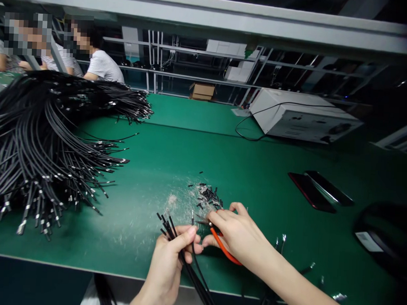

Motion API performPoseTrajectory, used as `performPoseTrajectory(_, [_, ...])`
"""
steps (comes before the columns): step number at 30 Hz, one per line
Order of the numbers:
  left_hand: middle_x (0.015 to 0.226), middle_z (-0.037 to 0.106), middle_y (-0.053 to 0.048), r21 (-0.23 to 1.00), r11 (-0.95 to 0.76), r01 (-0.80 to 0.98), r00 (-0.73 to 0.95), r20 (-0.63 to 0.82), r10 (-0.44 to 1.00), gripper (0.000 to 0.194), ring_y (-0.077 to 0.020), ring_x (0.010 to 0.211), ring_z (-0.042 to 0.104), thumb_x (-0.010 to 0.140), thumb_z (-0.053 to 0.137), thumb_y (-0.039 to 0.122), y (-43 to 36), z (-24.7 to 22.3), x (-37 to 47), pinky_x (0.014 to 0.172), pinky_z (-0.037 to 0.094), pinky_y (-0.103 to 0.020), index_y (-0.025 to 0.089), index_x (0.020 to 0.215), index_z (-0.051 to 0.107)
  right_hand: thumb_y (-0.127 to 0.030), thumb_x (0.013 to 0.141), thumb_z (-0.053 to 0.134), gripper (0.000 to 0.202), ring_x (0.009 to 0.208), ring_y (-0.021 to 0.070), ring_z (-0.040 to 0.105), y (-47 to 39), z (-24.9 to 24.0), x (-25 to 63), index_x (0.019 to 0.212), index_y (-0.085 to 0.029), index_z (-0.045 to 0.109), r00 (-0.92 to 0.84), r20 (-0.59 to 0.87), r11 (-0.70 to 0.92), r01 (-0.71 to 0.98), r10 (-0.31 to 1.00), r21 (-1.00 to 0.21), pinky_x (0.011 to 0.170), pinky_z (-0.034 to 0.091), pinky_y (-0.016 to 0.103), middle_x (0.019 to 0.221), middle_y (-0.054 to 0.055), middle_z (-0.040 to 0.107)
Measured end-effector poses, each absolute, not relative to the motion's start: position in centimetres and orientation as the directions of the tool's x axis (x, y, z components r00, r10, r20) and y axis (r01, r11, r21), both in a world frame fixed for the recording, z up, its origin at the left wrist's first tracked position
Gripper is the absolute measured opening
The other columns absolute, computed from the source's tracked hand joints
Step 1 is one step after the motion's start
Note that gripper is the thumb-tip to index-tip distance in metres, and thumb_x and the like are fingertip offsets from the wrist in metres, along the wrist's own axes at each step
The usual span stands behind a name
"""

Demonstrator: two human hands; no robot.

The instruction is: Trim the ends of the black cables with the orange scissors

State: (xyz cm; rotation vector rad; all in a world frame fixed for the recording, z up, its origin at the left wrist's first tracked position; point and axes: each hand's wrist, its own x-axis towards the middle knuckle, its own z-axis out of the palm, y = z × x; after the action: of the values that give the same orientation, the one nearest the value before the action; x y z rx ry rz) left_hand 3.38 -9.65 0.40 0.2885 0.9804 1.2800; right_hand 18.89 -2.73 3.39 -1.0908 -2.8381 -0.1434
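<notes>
Several thin black cables (193,278) run through my left hand (172,254), which is closed around them near their ends. One cable stands apart from the bunch, pinched between thumb and finger, with a pale stripped tip pointing up. My right hand (235,232) is closed on orange-handled scissors (224,248), whose small dark blades point left, close beside that tip. Just beyond the blades lies a pile of short black offcuts (209,195) with pale fibre scraps around it on the green table (149,159).
A large heap of black cables (52,132) covers the left side. Toward the right are a white metal box (302,116), two dark phone-like objects (313,191) and a black coil with a label (370,240). More cable ends lie by my right forearm. People sit at the far left.
</notes>
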Motion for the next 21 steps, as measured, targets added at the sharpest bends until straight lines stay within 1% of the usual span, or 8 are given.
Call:
performPoseTrajectory(6, [0.062, 0.063, -0.004, 0.685, 0.321, -0.654, -0.033, -0.450, 0.893, 0.018, -0.0062, 0.051, 0.052, 0.071, 0.069, 0.025, -9.7, 0.4, 3.6, 0.045, 0.034, -0.015, 0.008, 0.075, 0.068, -0.045, 0.087, 0.044, 0.032, 0.055, 0.0152, 0.053, -2.7, 3.3, 18.6, 0.075, -0.018, 0.055, -0.764, 0.164, 0.750, 0.644, 0.624, 0.149, 0.069, 0.025, 0.032, 0.061, 0.003, 0.060])
performPoseTrajectory(12, [0.064, 0.064, -0.005, 0.689, 0.347, -0.637, -0.027, -0.470, 0.882, 0.018, -0.0061, 0.050, 0.053, 0.071, 0.070, 0.026, -9.7, 0.5, 3.5, 0.044, 0.033, -0.015, 0.009, 0.075, 0.069, -0.042, 0.086, 0.048, 0.028, 0.052, 0.0145, 0.051, -2.3, 3.9, 18.6, 0.075, -0.018, 0.056, -0.800, 0.153, 0.761, 0.600, 0.580, 0.246, 0.071, 0.026, 0.032, 0.059, 0.002, 0.060])
performPoseTrajectory(18, [0.065, 0.064, -0.005, 0.700, 0.337, -0.629, -0.041, -0.463, 0.885, 0.020, -0.0063, 0.051, 0.054, 0.069, 0.071, 0.028, -9.6, 0.5, 3.4, 0.044, 0.033, -0.015, 0.009, 0.075, 0.070, -0.036, 0.088, 0.047, 0.025, 0.050, 0.0137, 0.051, -1.7, 4.4, 18.6, 0.073, -0.018, 0.056, -0.840, 0.122, 0.792, 0.540, 0.528, 0.285, 0.074, 0.026, 0.033, 0.057, 0.002, 0.060])
performPoseTrajectory(21, [0.064, 0.064, -0.005, 0.706, 0.333, -0.625, -0.053, -0.465, 0.884, 0.019, -0.0066, 0.050, 0.054, 0.067, 0.073, 0.028, -9.6, 0.4, 3.3, 0.044, 0.033, -0.015, 0.010, 0.072, 0.070, -0.034, 0.088, 0.047, 0.025, 0.047, 0.0129, 0.051, -1.5, 4.4, 18.6, 0.070, -0.018, 0.056, -0.848, 0.111, 0.804, 0.528, 0.519, 0.273, 0.072, 0.025, 0.033, 0.055, 0.002, 0.061])
